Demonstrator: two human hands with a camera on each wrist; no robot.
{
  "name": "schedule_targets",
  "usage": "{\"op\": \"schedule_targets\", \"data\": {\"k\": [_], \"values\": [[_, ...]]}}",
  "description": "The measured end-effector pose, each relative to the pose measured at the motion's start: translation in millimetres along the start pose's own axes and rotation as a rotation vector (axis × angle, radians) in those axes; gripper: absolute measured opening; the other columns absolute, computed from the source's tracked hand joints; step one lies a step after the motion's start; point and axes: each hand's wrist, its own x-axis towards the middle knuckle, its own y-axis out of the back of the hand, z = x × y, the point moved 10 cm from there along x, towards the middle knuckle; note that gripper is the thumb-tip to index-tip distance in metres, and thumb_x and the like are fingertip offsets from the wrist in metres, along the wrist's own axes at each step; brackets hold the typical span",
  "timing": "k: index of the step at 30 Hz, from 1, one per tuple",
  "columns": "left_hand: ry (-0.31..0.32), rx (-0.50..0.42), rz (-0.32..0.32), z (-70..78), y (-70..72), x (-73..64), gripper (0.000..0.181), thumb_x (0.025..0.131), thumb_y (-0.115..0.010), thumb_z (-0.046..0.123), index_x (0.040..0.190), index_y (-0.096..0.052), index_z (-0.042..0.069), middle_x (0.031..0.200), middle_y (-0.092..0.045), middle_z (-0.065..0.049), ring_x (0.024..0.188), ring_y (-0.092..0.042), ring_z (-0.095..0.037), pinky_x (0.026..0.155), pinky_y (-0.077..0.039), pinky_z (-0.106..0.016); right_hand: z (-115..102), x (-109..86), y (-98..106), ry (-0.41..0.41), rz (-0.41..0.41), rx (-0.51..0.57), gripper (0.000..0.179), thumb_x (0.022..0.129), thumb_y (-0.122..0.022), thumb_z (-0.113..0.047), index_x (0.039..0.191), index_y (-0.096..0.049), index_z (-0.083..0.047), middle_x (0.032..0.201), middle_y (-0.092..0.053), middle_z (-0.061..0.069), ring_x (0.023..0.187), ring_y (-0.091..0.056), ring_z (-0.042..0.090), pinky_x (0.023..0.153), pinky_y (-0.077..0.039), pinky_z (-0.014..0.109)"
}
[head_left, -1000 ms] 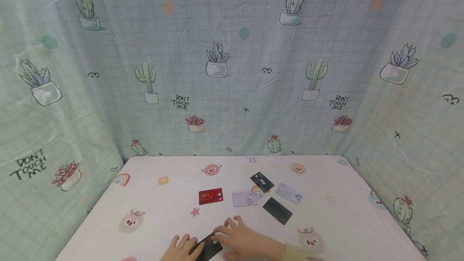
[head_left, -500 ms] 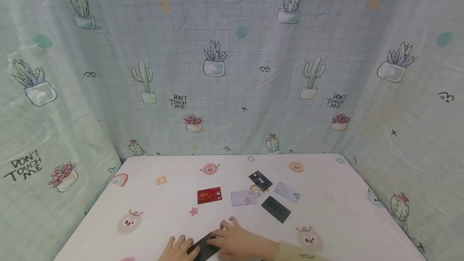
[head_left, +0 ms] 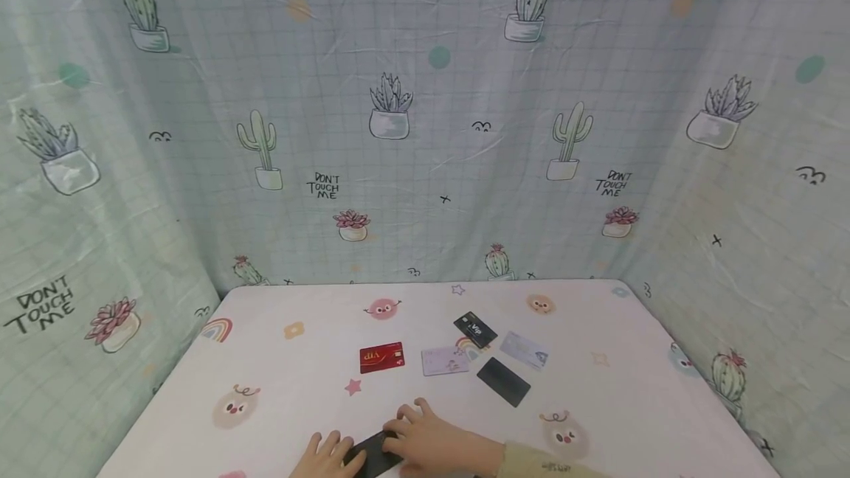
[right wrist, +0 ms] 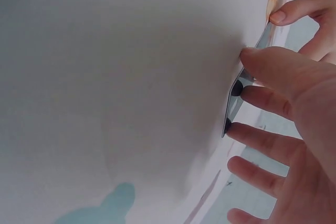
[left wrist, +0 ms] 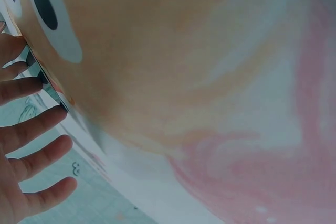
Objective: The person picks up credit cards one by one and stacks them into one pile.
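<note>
At the front edge of the head view, a black card [head_left: 369,457] lies low over the table between my two hands. My left hand [head_left: 325,457] holds its left end with thumb and fingertips; its other fingers spread out in the left wrist view. From the right, my right hand [head_left: 428,442] reaches across and grips the card's other end. In the right wrist view the card [right wrist: 235,103] appears edge-on, with thumb on one side and two fingertips on the other. Part of its face is covered by fingers.
Beyond the hands lie a red VIP card [head_left: 381,358], a pale lilac card [head_left: 445,361], a black VIP card [head_left: 475,329], a pale bluish card [head_left: 524,350] and a plain black card [head_left: 503,382]. A cactus-print curtain [head_left: 425,168] surrounds the white patterned table [head_left: 299,382].
A chip showing on the held card a second ago is no longer visible. My right fingers have shifted slightly left over it. The whole head view has drifted a little.
</note>
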Motion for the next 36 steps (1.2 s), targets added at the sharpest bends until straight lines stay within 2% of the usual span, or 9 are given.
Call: {"op": "schedule_targets", "data": {"k": [9, 13, 18, 24, 31, 36], "values": [[0.009, 0.034, 0.020, -0.1, -1.1, 1.4, 0.073, 0.077, -0.017, 0.076, 0.103, -0.060, 0.023, 0.092, -0.052, -0.001, 0.081, -0.045, -0.020, 0.075, -0.041, -0.047, 3.1, 0.7, -0.8, 0.006, 0.030, -0.024, 0.038, 0.082, -0.056, -0.046, 0.117, -0.050, -0.033, 0.117, -0.051, -0.008, 0.105, -0.040, 0.009, 0.091, -0.038, 0.039], [0.012, 0.031, 0.029, -0.4, -0.3, 1.3, 0.069, 0.078, -0.019, 0.075, 0.101, -0.059, 0.024, 0.085, -0.048, -0.001, 0.074, -0.040, -0.017, 0.070, -0.040, -0.043, 7.8, 3.4, -2.7, -0.013, 0.011, 0.035, 0.037, 0.080, -0.059, -0.045, 0.115, -0.050, -0.036, 0.115, -0.050, -0.009, 0.104, -0.038, 0.009, 0.092, -0.038, 0.042], [0.001, 0.017, 0.010, -1.1, 0.5, 2.3, 0.066, 0.076, -0.018, 0.076, 0.099, -0.055, 0.027, 0.083, -0.043, 0.000, 0.073, -0.036, -0.016, 0.068, -0.038, -0.039, 15.2, 7.8, -5.0, -0.047, -0.032, 0.106, 0.036, 0.078, -0.061, -0.046, 0.112, -0.051, -0.040, 0.109, -0.048, -0.011, 0.102, -0.036, 0.008, 0.092, -0.036, 0.042], [-0.035, 0.031, 0.040, -1.1, 4.1, 3.6, 0.063, 0.075, -0.019, 0.077, 0.101, -0.052, 0.030, 0.084, -0.043, 0.000, 0.074, -0.034, -0.014, 0.063, -0.034, -0.032, 18.4, 11.1, -3.9, -0.026, -0.037, 0.107, 0.035, 0.078, -0.061, -0.047, 0.111, -0.051, -0.041, 0.107, -0.046, -0.012, 0.098, -0.035, 0.007, 0.089, -0.035, 0.039], [-0.034, -0.001, 0.020, -2.3, 1.5, 4.8, 0.060, 0.075, -0.019, 0.078, 0.101, -0.049, 0.032, 0.084, -0.041, 0.001, 0.073, -0.033, -0.013, 0.063, -0.033, -0.031, 18.2, 11.6, -3.0, 0.000, -0.019, 0.118, 0.032, 0.078, -0.061, -0.047, 0.108, -0.051, -0.041, 0.106, -0.046, -0.014, 0.096, -0.035, 0.005, 0.087, -0.035, 0.035], [-0.027, 0.009, 0.048, -2.1, 1.5, 3.6, 0.057, 0.076, -0.018, 0.076, 0.097, -0.047, 0.032, 0.080, -0.038, 0.002, 0.071, -0.031, -0.012, 0.061, -0.030, -0.029, 17.8, 14.0, -2.7, 0.032, -0.003, 0.105, 0.029, 0.079, -0.060, -0.046, 0.106, -0.051, -0.042, 0.105, -0.046, -0.014, 0.095, -0.033, 0.005, 0.084, -0.032, 0.029]]}}
